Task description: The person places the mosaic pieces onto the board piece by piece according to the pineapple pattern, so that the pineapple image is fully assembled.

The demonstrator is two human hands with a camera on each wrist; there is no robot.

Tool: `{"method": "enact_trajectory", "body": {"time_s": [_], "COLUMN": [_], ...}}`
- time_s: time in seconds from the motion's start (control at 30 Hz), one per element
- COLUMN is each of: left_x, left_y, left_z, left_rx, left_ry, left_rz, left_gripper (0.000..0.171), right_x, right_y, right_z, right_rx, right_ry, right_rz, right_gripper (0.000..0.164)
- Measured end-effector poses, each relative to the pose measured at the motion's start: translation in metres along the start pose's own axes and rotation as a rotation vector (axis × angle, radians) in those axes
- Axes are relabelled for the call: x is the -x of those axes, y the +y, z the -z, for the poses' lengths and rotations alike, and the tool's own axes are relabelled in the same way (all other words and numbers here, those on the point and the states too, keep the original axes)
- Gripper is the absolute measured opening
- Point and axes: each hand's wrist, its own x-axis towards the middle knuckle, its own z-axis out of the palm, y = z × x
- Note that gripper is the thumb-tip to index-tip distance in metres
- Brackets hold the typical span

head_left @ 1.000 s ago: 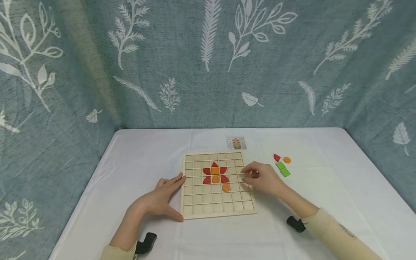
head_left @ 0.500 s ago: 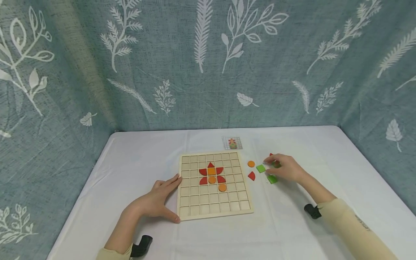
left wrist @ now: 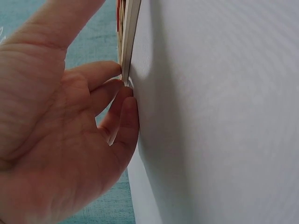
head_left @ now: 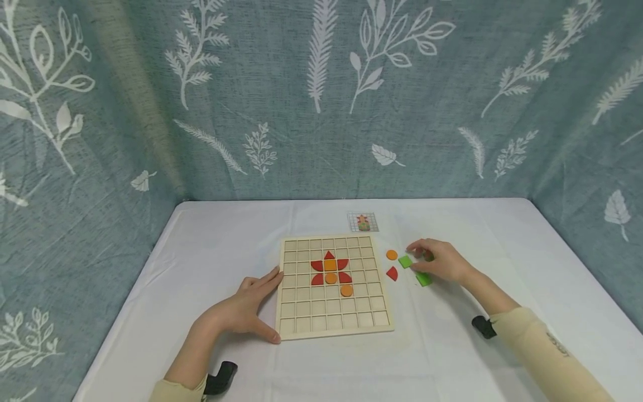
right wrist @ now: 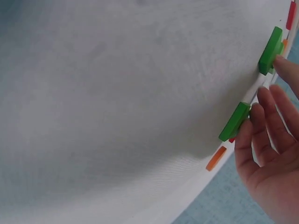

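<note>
A wooden grid board point(head_left: 296, 312) lies on the table with red petal-like and triangular tiles around an orange square tile point(head_left: 329, 265) and an orange round tile point(head_left: 331, 278). A second orange disc point(head_left: 346, 290) sits lower right in the grid. My left hand point(head_left: 243, 310), fingers and thumb spread, rests against the board's left edge. To the right of the board my right hand point(head_left: 443, 261) hovers low over loose green tiles. In the right wrist view its thumb touches one green tile point(right wrist: 271, 51), and its fingers are at another green tile point(right wrist: 235, 122).
Between board and right hand lie a loose orange disc point(head_left: 392, 254), a green square point(head_left: 405, 261) and a red quarter-round tile point(head_left: 392, 273). A small pattern card point(head_left: 363, 221) lies behind the board. Patterned curtains point(head_left: 281, 167) surround the white table point(head_left: 241, 229).
My right hand has moved right from the board's right edge to the green tiles, uncovering tiles beside the board and covering others. My left hand stays at the board's edge.
</note>
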Motion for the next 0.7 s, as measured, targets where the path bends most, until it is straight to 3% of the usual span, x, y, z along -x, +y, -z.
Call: {"method": "enact_trajectory", "body": {"time_s": [0.2, 0.5, 0.7], "left_x": [0.0009, -0.0009, -0.0022], "left_y": [-0.0008, -0.0036, -0.0025], "left_z": [0.0008, -0.0004, -0.0009], "left_rx": [-0.003, 0.022, 0.040], "left_ry": [-0.001, -0.002, -0.019], "left_rz": [-0.021, -0.044, -0.052], "left_gripper": [0.125, 0.125, 0.124], "right_x": [-0.0024, -0.0040, -0.0047], "right_y": [0.0027, 0.0065, 0.0015], "right_z": [-0.0008, -0.0026, -0.0024], "right_rx": [0.007, -0.003, 0.060], "right_ry": [-0.011, -0.010, 0.021], "right_rz": [0.046, 0.014, -0.026], "right_gripper": [0.027, 0.025, 0.026]}}
